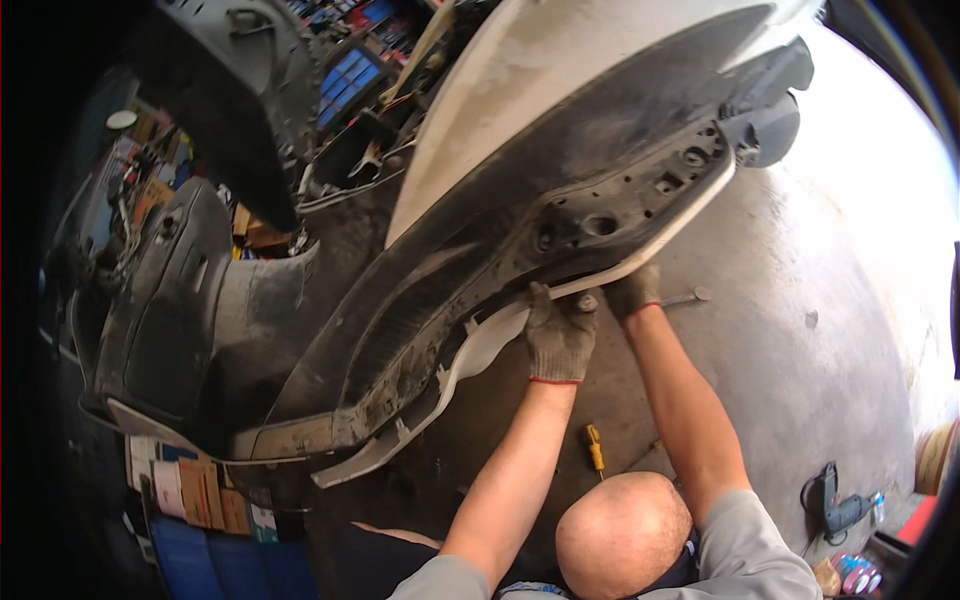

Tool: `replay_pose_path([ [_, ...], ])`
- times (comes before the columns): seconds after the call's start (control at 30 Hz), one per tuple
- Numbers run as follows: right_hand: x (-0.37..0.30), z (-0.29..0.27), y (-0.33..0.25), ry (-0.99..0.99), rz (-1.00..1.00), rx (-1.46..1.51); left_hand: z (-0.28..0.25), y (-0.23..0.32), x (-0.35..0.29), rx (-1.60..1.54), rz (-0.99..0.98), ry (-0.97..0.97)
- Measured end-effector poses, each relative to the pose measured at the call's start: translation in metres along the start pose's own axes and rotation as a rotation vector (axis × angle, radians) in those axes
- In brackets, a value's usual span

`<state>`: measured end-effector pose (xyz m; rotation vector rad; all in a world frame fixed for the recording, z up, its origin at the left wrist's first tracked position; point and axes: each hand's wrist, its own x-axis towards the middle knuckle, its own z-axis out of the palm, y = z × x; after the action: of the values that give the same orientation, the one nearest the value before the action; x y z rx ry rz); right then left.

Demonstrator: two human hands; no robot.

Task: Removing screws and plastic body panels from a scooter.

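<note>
White, plastic-looking stuff makes the long, wavy trim strip (pixel 495 340), which runs along the lower edge of the scooter's (pixel 540 90) dusty black footboard (pixel 645 200). From far off, I see my left hand (pixel 562 335) at the strip's middle, fingers bent, one tip over it; I can't tell if they pinch. My right hand (pixel 632 292) reaches under the strip, so I can't tell if its fingers are wide or narrow. The hands are probably spread to hold the bendy strip steady. Both wear rough, grey gloves (pixel 560 360) with red cuffs. Little tabs (pixel 402 427) stick up, maybe for hooking on. A yellow-handled screwdriver (pixel 595 447) lies close, perhaps for easy reach.
</note>
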<state>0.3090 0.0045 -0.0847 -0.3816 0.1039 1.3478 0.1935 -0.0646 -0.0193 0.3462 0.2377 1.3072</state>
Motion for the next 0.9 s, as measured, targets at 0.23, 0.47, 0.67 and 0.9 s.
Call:
replay_pose_path([
  [0.23,-0.010,-0.001,-0.128,-0.006,-0.422,-0.343,0.005,-0.009,-0.001,0.031,0.028,0.044],
  [0.47,0.002,0.075,-0.171,-0.074,-0.168,-0.297,0.003,-0.003,0.005,0.046,0.024,-0.011],
  [0.67,0.042,0.054,-0.171,-0.405,-0.104,-0.010,0.017,-0.013,-0.003,0.087,0.006,0.019],
  [0.9,0.065,0.034,-0.164,-0.429,-0.246,0.075,0.001,-0.003,0.006,0.124,-0.043,-0.016],
])
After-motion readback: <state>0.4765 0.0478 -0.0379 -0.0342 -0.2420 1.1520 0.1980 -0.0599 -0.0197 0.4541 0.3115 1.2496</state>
